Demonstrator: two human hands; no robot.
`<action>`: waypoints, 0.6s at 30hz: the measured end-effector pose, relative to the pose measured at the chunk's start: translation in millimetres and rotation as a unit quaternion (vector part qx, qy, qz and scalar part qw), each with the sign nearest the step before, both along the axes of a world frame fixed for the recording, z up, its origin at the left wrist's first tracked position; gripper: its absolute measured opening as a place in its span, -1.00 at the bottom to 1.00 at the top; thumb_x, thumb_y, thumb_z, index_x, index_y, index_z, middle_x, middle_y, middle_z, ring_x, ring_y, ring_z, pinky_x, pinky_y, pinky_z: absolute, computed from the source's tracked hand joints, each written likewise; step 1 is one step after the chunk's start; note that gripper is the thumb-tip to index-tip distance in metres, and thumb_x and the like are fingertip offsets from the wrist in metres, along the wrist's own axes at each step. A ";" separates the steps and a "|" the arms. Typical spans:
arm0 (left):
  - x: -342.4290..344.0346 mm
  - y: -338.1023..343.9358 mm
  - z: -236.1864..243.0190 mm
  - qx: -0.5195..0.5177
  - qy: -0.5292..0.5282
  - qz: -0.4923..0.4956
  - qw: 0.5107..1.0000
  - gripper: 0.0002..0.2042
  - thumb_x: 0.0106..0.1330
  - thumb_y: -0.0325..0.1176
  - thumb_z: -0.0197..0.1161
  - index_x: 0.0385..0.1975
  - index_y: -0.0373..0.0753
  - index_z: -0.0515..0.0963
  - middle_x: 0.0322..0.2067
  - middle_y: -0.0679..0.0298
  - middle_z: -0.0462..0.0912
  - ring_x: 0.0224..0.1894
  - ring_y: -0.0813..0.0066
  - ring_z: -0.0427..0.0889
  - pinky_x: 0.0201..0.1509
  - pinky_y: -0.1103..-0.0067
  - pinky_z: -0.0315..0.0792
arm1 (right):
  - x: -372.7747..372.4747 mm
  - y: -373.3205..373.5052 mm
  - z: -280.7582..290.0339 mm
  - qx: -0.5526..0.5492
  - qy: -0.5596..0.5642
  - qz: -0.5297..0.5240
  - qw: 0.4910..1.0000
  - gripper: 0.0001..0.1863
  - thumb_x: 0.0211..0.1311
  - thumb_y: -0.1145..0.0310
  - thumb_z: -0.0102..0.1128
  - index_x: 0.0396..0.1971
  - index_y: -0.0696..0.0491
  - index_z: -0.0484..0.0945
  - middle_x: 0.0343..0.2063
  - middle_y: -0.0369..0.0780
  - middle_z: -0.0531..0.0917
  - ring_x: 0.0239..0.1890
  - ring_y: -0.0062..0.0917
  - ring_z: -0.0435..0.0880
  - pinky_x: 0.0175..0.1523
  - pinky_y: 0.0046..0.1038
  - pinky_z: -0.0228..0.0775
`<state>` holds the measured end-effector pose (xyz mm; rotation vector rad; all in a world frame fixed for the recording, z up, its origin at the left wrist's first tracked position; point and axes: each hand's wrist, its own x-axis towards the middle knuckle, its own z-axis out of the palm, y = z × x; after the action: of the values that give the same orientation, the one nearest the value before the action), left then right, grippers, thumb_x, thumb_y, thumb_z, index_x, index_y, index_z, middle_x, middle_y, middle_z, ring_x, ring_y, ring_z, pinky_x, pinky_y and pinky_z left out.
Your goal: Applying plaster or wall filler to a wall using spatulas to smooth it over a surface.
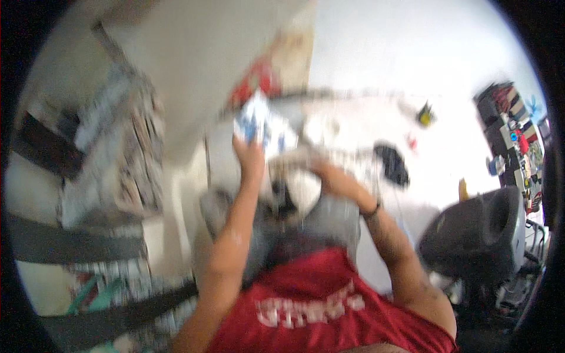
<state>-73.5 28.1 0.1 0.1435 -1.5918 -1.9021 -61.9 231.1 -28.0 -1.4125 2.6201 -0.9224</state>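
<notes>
My left hand (249, 156) is reached out ahead, its fingers closed on the lower edge of a white and blue patterned thing (258, 125). It looks thin and pointed at the top, like a folded cloth or a packet; motion blur hides which. Lower and to the right, my right hand (331, 178) lies against a pale rounded object (304, 191) with a dark patch on its near side. That object sits just before my lap, its kind too smeared to name. The right fingers are blurred, so their grip does not show.
A black speaker-like box (477, 235) stands close on my right. Beyond my right hand lie a dark bundle (391, 165) and a small yellow-green item (425, 115) on a bright surface. Shelves with stacked fabric-like goods (132, 147) rise at left; a red item (257, 79) is ahead.
</notes>
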 end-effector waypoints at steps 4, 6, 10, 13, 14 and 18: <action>19.5 -35.6 -40.1 0.117 -0.070 0.001 0.991 -0.70 0.04 -0.57 0.04 -0.17 -0.31 0.32 -0.30 0.31 0.43 -0.29 0.54 0.42 -0.22 0.59 0.33 | -20.9 16.1 66.6 -0.289 -0.325 0.024 0.900 -0.45 -0.10 0.71 -0.04 0.01 0.12 0.19 0.01 -0.22 0.29 0.09 -0.45 0.20 0.16 -0.41 -0.01; 33.3 -29.5 -60.2 0.186 -0.144 -0.030 0.971 -0.69 -0.04 -0.62 0.03 -0.22 -0.32 0.34 -0.34 0.31 0.45 -0.37 0.53 0.46 -0.35 0.60 0.39 | -47.0 32.4 133.7 -0.462 -0.282 0.099 0.835 -0.52 -0.05 0.69 -0.13 -0.02 0.12 0.22 0.01 -0.19 0.29 0.09 -0.44 0.20 0.18 -0.40 -0.03; 62.3 -25.8 -115.4 0.236 -0.187 -0.137 0.944 -0.68 -0.11 -0.68 0.01 -0.28 -0.29 0.39 -0.37 0.28 0.48 -0.38 0.47 0.50 -0.33 0.57 0.43 | -83.8 22.6 283.3 -0.250 0.386 -0.150 0.875 -0.50 -0.11 0.69 -0.24 -0.07 0.02 0.28 -0.07 -0.08 0.33 -0.03 -0.22 0.30 0.04 -0.34 0.16; 80.4 -27.1 -121.0 0.235 -0.204 -0.171 0.935 -0.63 -0.13 -0.73 -0.01 -0.24 -0.31 0.39 -0.33 0.25 0.49 -0.34 0.42 0.51 -0.26 0.54 0.42 | -111.3 -11.0 360.6 -0.238 0.517 -0.129 0.812 -0.52 -0.11 0.63 -0.15 -0.10 -0.08 0.33 -0.12 -0.17 0.36 -0.12 -0.29 0.37 -0.08 -0.28 0.19; 80.8 -29.9 -129.2 0.233 -0.205 -0.169 0.936 -0.63 -0.13 -0.73 -0.01 -0.24 -0.31 0.39 -0.33 0.25 0.49 -0.34 0.42 0.51 -0.26 0.54 0.42 | -126.7 -17.2 376.9 -0.206 0.570 -0.145 0.782 -0.54 -0.10 0.59 -0.11 -0.10 -0.11 0.34 -0.14 -0.19 0.37 -0.14 -0.32 0.39 -0.11 -0.27 0.20; 86.6 -37.2 -128.4 0.236 -0.249 -0.097 0.934 -0.62 -0.15 -0.73 -0.02 -0.24 -0.31 0.38 -0.34 0.24 0.48 -0.31 0.40 0.50 -0.24 0.52 0.41 | -165.8 -34.0 407.7 -0.162 0.620 -0.218 0.736 -0.43 -0.21 0.65 -0.13 -0.07 -0.12 0.32 -0.12 -0.23 0.36 -0.12 -0.33 0.36 -0.07 -0.30 0.17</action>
<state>13.1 -9.1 -128.3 0.7516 -1.4508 -2.5241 -227.8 197.1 379.6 -2.0155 4.0610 -0.4525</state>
